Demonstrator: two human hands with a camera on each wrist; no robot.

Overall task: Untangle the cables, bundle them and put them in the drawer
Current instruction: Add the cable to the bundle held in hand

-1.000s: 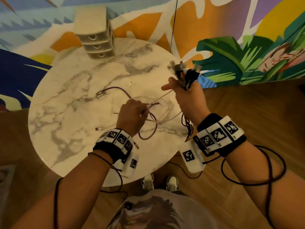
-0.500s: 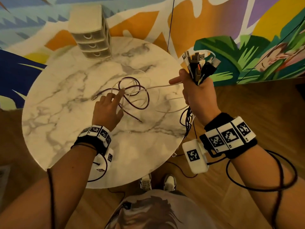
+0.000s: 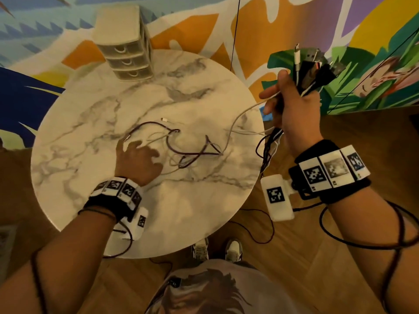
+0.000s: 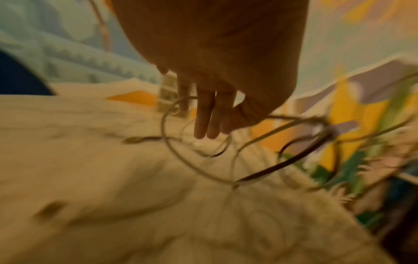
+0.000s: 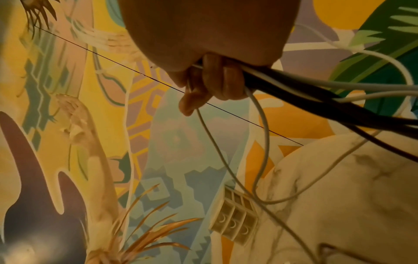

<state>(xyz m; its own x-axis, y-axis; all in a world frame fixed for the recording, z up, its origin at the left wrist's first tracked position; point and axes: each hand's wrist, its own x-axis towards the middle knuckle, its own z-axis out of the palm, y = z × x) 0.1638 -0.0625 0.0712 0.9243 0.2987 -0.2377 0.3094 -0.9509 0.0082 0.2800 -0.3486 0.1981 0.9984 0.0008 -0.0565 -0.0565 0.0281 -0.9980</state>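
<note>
Head view: right hand (image 3: 294, 109) grips stiff plug ends (image 3: 315, 66); thin cables (image 3: 181, 146) loop on marble.

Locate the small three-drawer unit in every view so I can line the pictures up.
Head: drawer unit at top left, on the table's far edge.
Left wrist: blurred, partly hidden behind the left hand's fingers, upper centre.
Right wrist: lower centre, tilted.
Shared landmark: marble table.

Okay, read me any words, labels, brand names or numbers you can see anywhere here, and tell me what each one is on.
No readable text anywhere.
Black-and-white square marker tags on the left wristband and right wristband: coded patterns, no letters.
Cream plastic three-drawer box: no label.
Round white marble table: no writing.
Colourful painted wall mural: pictures only.
</note>
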